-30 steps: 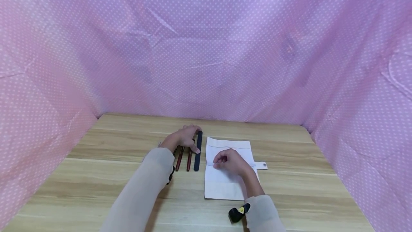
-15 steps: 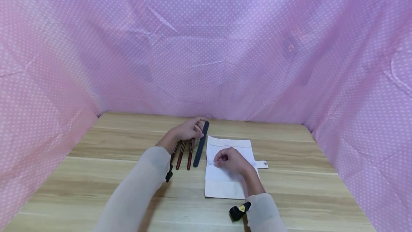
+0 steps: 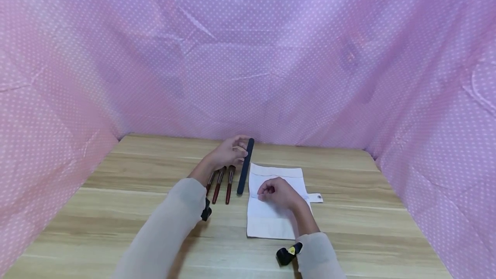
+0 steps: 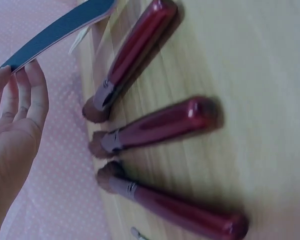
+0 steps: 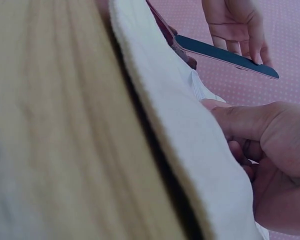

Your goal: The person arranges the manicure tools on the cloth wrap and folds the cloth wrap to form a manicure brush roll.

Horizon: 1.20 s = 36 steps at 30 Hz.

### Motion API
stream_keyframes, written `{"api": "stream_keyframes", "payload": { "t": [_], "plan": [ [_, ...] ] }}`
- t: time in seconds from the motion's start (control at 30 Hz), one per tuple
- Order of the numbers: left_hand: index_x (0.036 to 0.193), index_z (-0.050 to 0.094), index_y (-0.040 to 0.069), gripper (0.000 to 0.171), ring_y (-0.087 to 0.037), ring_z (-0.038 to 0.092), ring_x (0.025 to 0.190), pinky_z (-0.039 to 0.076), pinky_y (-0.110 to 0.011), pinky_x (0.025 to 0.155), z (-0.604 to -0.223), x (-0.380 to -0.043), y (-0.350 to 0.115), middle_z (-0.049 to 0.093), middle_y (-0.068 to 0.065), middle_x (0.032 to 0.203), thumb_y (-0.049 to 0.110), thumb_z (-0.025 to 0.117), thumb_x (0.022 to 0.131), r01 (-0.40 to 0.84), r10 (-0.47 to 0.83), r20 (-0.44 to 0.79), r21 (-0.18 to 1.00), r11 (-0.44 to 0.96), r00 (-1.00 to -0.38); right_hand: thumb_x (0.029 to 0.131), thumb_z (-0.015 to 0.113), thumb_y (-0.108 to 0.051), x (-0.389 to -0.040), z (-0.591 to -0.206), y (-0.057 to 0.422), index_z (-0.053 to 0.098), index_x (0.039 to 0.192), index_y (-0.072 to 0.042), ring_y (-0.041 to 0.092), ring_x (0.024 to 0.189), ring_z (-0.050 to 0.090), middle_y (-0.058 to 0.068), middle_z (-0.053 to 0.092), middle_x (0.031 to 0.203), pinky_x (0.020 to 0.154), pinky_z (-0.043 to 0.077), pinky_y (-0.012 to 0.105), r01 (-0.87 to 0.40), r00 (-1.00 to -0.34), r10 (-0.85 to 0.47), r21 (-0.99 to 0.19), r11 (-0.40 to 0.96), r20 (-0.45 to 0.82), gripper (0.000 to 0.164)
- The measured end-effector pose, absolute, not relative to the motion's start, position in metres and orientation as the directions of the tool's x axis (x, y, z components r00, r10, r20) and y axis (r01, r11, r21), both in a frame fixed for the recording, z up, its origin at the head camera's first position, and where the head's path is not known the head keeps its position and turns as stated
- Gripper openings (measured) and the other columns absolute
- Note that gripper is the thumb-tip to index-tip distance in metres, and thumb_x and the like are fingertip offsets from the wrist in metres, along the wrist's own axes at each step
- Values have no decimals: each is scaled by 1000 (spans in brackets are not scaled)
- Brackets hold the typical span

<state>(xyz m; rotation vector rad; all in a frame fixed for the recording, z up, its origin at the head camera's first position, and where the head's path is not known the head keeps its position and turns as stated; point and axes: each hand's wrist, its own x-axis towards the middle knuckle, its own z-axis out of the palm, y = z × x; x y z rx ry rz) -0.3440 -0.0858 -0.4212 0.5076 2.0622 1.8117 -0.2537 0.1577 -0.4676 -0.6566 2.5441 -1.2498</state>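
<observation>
My left hand (image 3: pixel 227 153) pinches a dark nail file (image 3: pixel 246 167) between thumb and fingers near its far end, holding it up and tilted beside the cloth roll. In the left wrist view the nail file (image 4: pixel 60 35) shows a thin pale edge, clear of the table. A white fabric roll (image 3: pixel 267 225) lies unfolded on the wood, its snap strap (image 3: pixel 315 198) pointing right. Over it my right hand (image 3: pixel 280 193) has curled fingers and pinches a fold across its middle. The right wrist view shows that thumb against the white fabric (image 5: pixel 175 115); the fingertips are partly hidden.
Three red-handled makeup brushes lie left of the roll: one nearest it (image 4: pixel 140 45), one in the middle (image 4: pixel 160 125) and one farthest out (image 4: pixel 180 210). A small metal tip (image 4: pixel 137 233) shows beyond them. Pink dotted fabric (image 3: pixel 248 76) walls the table's back and sides.
My left hand has picked the nail file up off the table beside the brushes and moved it away from me and slightly right. My right hand has stayed on the roll.
</observation>
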Motion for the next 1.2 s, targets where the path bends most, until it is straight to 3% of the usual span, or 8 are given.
{"api": "stream_keyframes", "payload": {
  "t": [0.23,0.5,0.87,1.2],
  "plan": [
    [149,45,12,58,-27,64,99,60,-43,87,-425,-342,-73,51,-17,124,-8,59,97,44,350,29,998,34,-936,92,74,-4,-255,-469,158,76,91,-6,13,77,55,-2,65,80,70,45,23,-278,-875,-485,-801,530,-17,3],
    [147,47,6,59,-24,65,88,57,-53,90,-434,-341,-58,55,-16,116,-12,62,92,22,252,21,1000,1,-968,92,73,0,-254,-470,158,75,89,-9,11,75,55,-3,65,78,69,45,22,-289,-869,-495,-805,519,-7,9],
    [150,45,12,63,-23,66,85,61,-41,80,-441,-337,-50,56,-16,118,-11,62,94,-49,246,-59,998,46,-967,91,64,8,-253,-470,158,74,90,-6,10,73,55,-1,68,79,67,45,21,-304,-858,-514,-809,502,3,18],
    [153,42,6,66,-21,64,75,61,-34,70,-448,-340,-45,56,-17,112,-14,60,93,-58,316,-81,995,83,-945,92,65,9,-255,-470,159,73,89,-9,12,77,56,-2,66,82,71,47,23,-321,-857,-516,-797,512,14,20]
  ]
}}
